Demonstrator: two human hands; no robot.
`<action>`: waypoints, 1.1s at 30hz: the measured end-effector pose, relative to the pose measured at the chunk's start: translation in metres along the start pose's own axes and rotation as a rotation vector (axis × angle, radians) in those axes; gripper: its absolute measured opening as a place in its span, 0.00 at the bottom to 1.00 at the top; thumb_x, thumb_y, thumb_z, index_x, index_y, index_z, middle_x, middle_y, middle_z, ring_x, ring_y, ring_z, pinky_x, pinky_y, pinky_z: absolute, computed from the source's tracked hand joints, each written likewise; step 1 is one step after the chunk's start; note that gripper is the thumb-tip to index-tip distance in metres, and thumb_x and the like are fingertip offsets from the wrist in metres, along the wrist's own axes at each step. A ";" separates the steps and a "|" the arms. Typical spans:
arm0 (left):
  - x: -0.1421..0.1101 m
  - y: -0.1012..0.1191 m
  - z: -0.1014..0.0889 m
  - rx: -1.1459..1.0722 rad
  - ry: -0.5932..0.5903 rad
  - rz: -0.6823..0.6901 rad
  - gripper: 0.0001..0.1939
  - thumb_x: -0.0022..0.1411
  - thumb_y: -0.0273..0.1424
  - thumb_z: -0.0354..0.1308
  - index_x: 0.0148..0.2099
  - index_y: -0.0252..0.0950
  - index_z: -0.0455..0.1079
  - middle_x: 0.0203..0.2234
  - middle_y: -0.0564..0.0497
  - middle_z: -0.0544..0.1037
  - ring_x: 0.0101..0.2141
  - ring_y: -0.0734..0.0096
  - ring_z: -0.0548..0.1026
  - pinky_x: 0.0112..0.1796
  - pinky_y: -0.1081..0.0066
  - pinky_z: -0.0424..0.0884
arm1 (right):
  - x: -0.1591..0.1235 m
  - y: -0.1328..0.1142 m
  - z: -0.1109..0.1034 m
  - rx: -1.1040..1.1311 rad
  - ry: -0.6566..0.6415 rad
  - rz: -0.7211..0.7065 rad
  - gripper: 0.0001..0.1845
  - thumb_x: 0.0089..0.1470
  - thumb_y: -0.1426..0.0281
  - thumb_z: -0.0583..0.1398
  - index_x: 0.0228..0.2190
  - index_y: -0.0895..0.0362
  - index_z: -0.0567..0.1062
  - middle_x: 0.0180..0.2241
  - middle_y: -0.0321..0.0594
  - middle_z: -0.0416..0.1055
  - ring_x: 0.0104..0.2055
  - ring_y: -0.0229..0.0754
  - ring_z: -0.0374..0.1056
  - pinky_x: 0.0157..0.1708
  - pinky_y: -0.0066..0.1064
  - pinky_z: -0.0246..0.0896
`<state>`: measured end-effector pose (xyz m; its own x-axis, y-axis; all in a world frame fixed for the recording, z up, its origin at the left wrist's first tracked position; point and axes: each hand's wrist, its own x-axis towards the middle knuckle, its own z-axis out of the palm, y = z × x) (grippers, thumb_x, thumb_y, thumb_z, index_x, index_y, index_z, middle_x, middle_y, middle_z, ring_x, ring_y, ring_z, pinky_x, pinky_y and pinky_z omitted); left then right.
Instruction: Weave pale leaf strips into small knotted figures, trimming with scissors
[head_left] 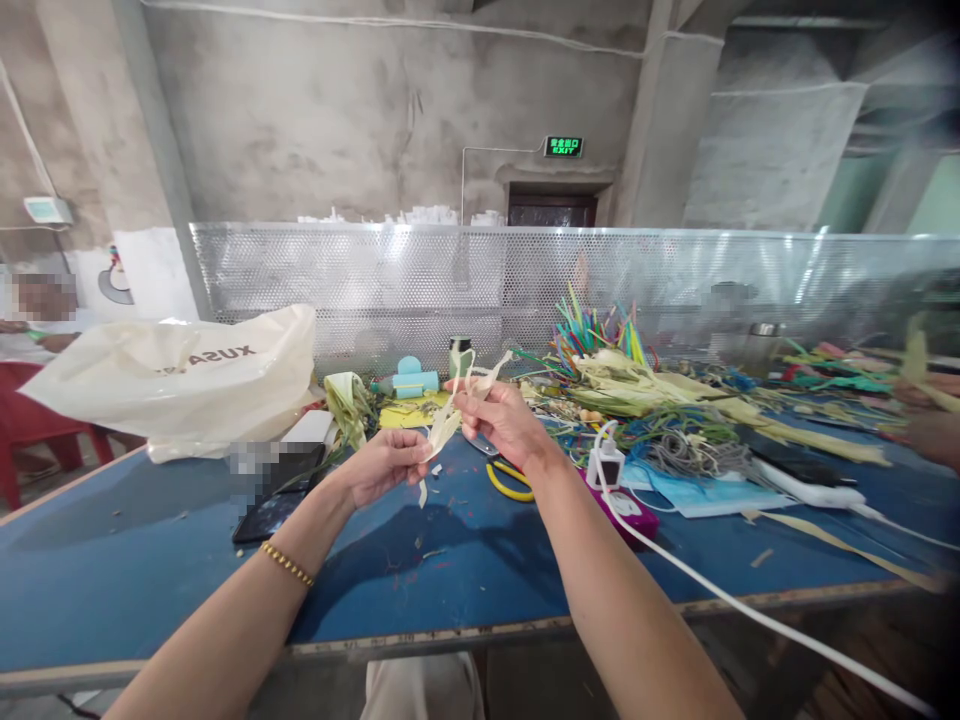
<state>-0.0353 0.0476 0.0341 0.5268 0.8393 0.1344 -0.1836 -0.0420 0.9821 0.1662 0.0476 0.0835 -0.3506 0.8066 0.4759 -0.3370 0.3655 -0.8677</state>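
Observation:
Above the blue table, both my hands are closed on a pale, dry strip that looks like corn husk (pixel 444 425). My left hand (pixel 390 462) pinches its lower end between thumb and fingers, and a short tail hangs below. My right hand (pixel 499 415) grips the upper part, where thin ends curl up past the fingers. Just under my right wrist lie scissors with yellow handles (pixel 510 482), partly hidden. Behind my hands is a yellow sheet (pixel 412 408) with small scraps on it.
A big cream plastic bag (pixel 195 385) and a dark tablet (pixel 281 490) lie left. Right are a purple power socket (pixel 634 515) with a white cable, husk bundles (pixel 637 385), wires (pixel 690 455) and a blue face mask (pixel 712 495). A perforated metal screen (pixel 375 285) stands behind. Other people's hands show at both sides.

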 end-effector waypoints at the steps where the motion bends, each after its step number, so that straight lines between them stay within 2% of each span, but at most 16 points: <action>1: 0.000 0.000 0.000 0.006 0.000 -0.001 0.14 0.49 0.34 0.71 0.27 0.28 0.73 0.19 0.50 0.72 0.20 0.81 0.67 0.22 0.78 0.60 | 0.000 0.000 0.001 -0.013 0.022 -0.007 0.14 0.45 0.67 0.69 0.35 0.59 0.77 0.18 0.29 0.61 0.19 0.30 0.56 0.19 0.25 0.58; 4: 0.001 -0.001 -0.001 0.017 0.005 0.002 0.14 0.50 0.35 0.70 0.28 0.28 0.73 0.19 0.50 0.72 0.20 0.82 0.67 0.22 0.79 0.60 | 0.001 0.001 0.003 -0.020 0.040 -0.029 0.15 0.43 0.66 0.70 0.32 0.59 0.77 0.18 0.28 0.60 0.19 0.30 0.55 0.18 0.25 0.57; 10: 0.001 -0.003 -0.002 0.041 0.001 -0.005 0.15 0.50 0.35 0.70 0.28 0.28 0.73 0.19 0.50 0.73 0.20 0.81 0.68 0.23 0.78 0.61 | -0.002 -0.001 0.000 -0.001 -0.113 -0.001 0.19 0.45 0.70 0.69 0.41 0.57 0.77 0.26 0.31 0.64 0.21 0.28 0.55 0.20 0.25 0.57; 15: 0.002 -0.003 -0.004 0.054 -0.001 -0.016 0.15 0.50 0.36 0.70 0.28 0.28 0.72 0.19 0.50 0.73 0.20 0.81 0.68 0.23 0.78 0.61 | -0.003 0.002 -0.005 -0.063 -0.142 0.000 0.15 0.46 0.70 0.68 0.38 0.58 0.77 0.24 0.30 0.63 0.20 0.28 0.56 0.19 0.24 0.53; 20: 0.002 -0.004 -0.004 0.063 -0.010 -0.005 0.15 0.50 0.36 0.70 0.28 0.28 0.72 0.19 0.50 0.73 0.20 0.80 0.68 0.23 0.78 0.61 | -0.001 0.003 -0.004 -0.141 -0.126 -0.013 0.11 0.46 0.66 0.68 0.31 0.58 0.74 0.21 0.29 0.63 0.18 0.28 0.55 0.17 0.24 0.50; 23: 0.001 -0.004 -0.003 0.071 -0.001 -0.008 0.16 0.50 0.36 0.70 0.28 0.28 0.72 0.19 0.50 0.73 0.20 0.80 0.68 0.23 0.78 0.60 | -0.001 0.003 -0.001 -0.164 -0.091 -0.044 0.12 0.47 0.65 0.68 0.29 0.58 0.72 0.19 0.27 0.61 0.17 0.29 0.55 0.17 0.24 0.52; 26: 0.002 -0.004 -0.001 0.097 0.031 0.011 0.17 0.49 0.38 0.70 0.27 0.28 0.71 0.19 0.50 0.73 0.20 0.80 0.67 0.23 0.77 0.60 | 0.000 0.004 0.002 -0.249 0.007 -0.110 0.11 0.50 0.64 0.65 0.28 0.57 0.69 0.15 0.26 0.59 0.15 0.29 0.55 0.16 0.24 0.54; 30: 0.005 -0.005 0.002 0.213 0.146 0.107 0.18 0.49 0.40 0.69 0.26 0.29 0.70 0.19 0.50 0.73 0.20 0.80 0.66 0.25 0.76 0.60 | 0.004 0.010 0.000 -0.434 0.138 -0.184 0.11 0.54 0.64 0.60 0.25 0.56 0.66 0.12 0.26 0.60 0.12 0.30 0.56 0.15 0.24 0.53; 33: 0.006 -0.004 0.004 0.317 0.241 0.206 0.17 0.51 0.41 0.66 0.27 0.30 0.70 0.19 0.51 0.73 0.20 0.79 0.65 0.25 0.76 0.60 | 0.008 0.014 -0.004 -0.498 0.212 -0.168 0.14 0.54 0.64 0.58 0.20 0.57 0.66 0.11 0.30 0.62 0.12 0.31 0.58 0.15 0.24 0.56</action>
<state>-0.0280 0.0504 0.0315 0.2910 0.8967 0.3336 0.0189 -0.3540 0.9351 0.1625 0.0610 0.0742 -0.1276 0.7751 0.6188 0.0979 0.6307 -0.7698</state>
